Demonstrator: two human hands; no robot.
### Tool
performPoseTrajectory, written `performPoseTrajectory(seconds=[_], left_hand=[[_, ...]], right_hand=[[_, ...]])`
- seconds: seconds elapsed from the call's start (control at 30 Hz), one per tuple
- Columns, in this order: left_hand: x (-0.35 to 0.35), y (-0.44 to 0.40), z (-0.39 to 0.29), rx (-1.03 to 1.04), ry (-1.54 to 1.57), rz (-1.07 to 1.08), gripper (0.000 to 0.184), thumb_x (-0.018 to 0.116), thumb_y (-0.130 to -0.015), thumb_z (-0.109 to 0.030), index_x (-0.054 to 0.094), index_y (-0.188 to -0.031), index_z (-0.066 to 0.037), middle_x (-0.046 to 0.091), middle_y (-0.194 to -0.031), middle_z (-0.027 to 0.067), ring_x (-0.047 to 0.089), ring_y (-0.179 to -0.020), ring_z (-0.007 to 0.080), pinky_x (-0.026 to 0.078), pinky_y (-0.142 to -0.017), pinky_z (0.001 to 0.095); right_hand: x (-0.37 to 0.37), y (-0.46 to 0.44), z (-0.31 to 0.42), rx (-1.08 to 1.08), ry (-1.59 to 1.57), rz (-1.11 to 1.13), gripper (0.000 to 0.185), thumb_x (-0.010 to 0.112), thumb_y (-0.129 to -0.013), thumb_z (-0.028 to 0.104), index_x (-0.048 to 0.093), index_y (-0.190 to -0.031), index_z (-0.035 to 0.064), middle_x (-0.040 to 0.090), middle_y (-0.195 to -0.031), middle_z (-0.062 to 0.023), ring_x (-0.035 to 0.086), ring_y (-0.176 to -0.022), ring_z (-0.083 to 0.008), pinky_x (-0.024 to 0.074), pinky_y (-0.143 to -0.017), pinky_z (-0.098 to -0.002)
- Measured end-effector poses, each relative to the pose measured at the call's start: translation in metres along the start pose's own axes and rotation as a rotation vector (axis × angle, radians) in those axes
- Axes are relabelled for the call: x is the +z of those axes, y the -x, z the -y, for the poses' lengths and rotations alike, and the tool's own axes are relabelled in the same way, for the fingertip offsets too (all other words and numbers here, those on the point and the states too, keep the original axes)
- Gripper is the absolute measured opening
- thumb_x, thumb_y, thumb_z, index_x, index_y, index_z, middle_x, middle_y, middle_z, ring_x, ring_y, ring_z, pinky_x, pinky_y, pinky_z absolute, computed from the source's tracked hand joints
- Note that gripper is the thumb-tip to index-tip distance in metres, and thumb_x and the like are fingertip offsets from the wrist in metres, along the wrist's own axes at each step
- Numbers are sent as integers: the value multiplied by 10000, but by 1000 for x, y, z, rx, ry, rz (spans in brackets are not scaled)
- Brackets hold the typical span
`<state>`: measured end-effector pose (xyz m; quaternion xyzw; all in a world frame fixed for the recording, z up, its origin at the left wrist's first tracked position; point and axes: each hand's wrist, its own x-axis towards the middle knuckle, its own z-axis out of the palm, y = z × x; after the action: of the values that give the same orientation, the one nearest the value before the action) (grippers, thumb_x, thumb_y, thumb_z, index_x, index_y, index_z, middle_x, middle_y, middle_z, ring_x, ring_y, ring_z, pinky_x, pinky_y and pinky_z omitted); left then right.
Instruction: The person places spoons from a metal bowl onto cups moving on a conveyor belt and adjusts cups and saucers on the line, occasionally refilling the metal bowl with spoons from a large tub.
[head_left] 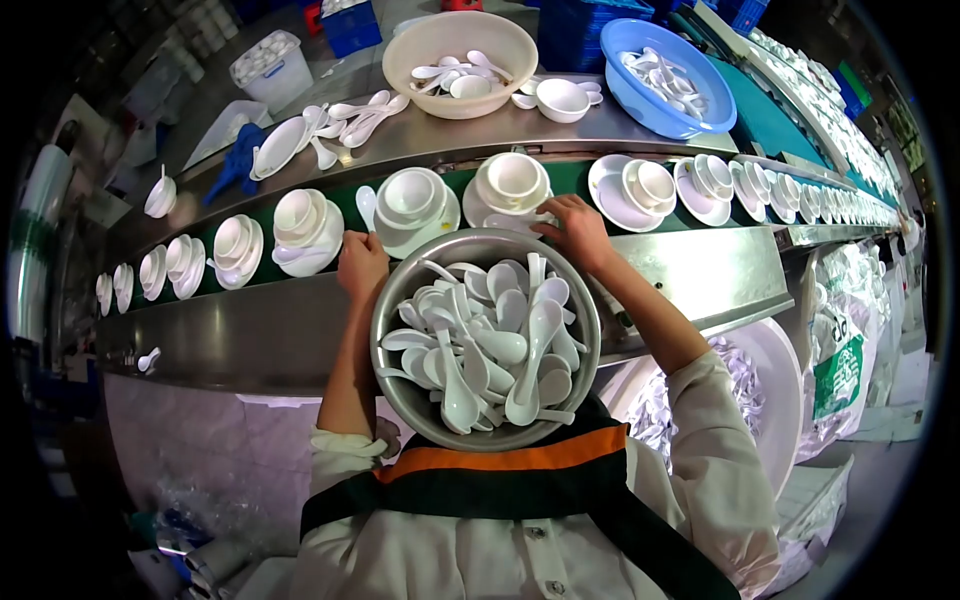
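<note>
My left hand (pixel 362 265) is closed around the handle of a white spoon (pixel 367 207), its bowl pointing up beside a stacked set of white bowls and plate (pixel 411 198). My right hand (pixel 578 232) has its fingers pinched at the front rim of another stacked set (pixel 514 182). A white spoon (pixel 512 223) lies low on that plate, with its handle end at my right fingertips. Right in front of my body, a round metal basin (pixel 387 385) is heaped with white spoons (pixel 480 345).
A green conveyor belt (pixel 345 205) carries several bowl-and-plate sets. Behind it, a metal ledge (pixel 370 158) bears loose spoons, a beige basin (pixel 458 98) and a blue basin (pixel 690 122). A large pale tub (pixel 785 400) stands at the lower right.
</note>
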<state>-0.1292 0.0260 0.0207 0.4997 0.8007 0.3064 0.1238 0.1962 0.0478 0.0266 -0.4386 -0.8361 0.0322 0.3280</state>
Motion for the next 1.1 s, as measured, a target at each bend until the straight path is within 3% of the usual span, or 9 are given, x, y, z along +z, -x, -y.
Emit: performPoseTrajectory(seconds=[0.13, 0.3, 0.4, 0.6, 0.73, 0.8, 0.9, 1.0, 1.1], left_hand=[[-12, -7, 8, 11, -133, -67, 237, 527, -808, -284, 533, -819, -47, 617, -763, 152, 598, -745, 344, 448, -631, 460], [-28, -21, 14, -90, -244, -6, 282, 509, -790, -289, 586, -851, -25, 628, -840, 168, 602, -806, 345, 465, -683, 456], [-29, -22, 6, -40, -367, 123, 326, 517, -776, -311, 618, -883, -20, 629, -905, 171, 605, -859, 331, 475, -723, 442], [-73, -13, -25, 115, -526, 186, 317, 567, -801, -325, 633, -850, -20, 636, -867, 151, 617, -808, 304, 481, -677, 400], [-83, 41, -97, 486, 306, 487, 208, 612, -789, -192, 616, -816, 14, 621, -782, 134, 590, -676, 217, 450, -628, 315], [-71, 63, -124, 664, 172, 700, 165, 608, -772, -142, 609, -867, -7, 604, -763, 123, 578, -669, 221, 451, -630, 309], [-36, 75, -121, 1091, -36, 499, 153, 595, -760, -103, 584, -894, -31, 583, -741, 108, 560, -660, 218, 448, -615, 301], [-22, 75, -113, 1121, 60, 589, 141, 578, -759, -86, 556, -889, -34, 572, -730, 116, 566, -680, 241, 450, -619, 321], [-37, 74, -132, 808, 95, 931, 122, 572, -752, -69, 542, -858, -15, 580, -740, 127, 579, -715, 271, 449, -645, 352]], right_hand=[[-63, -25, 46, 281, -565, 217, 284, 635, -789, 260, 597, -965, 40, 603, -943, -118, 595, -760, -264, 476, -686, -316], [-99, -10, 70, -303, -320, 342, 199, 660, -735, 138, 584, -883, 28, 600, -946, -104, 598, -775, -247, 485, -711, -332], [-109, -2, 67, -204, -231, 317, 163, 644, -709, 52, 575, -855, 29, 607, -892, -101, 608, -753, -247, 496, -676, -337], [-111, 20, -4, 574, -261, 138, 112, 559, -741, -14, 587, -849, -10, 619, -668, -136, 622, -551, -199, 511, -544, -303], [-60, 34, -47, 676, -267, 236, 77, 561, -737, 24, 593, -742, -46, 620, -603, -129, 627, -493, -181, 517, -477, -277], [-37, 24, -46, 773, -282, 196, 86, 559, -743, 35, 591, -740, -45, 627, -621, -138, 633, -510, -185, 518, -485, -282], [-14, 11, -34, 755, -418, 146, 147, 577, -766, 100, 610, -822, -32, 639, -683, -157, 650, -619, -233, 527, -565, -316], [-39, -4, 10, 475, 109, 218, 305, 621, -763, 203, 582, -1038, 76, 618, -937, -151, 604, -836, -320, 484, -741, -392], [-70, -13, 37, 36, -90, 146, 356, 607, -721, 159, 573, -1072, 108, 542, -1111, -134, 558, -953, -300, 484, -742, -377]])
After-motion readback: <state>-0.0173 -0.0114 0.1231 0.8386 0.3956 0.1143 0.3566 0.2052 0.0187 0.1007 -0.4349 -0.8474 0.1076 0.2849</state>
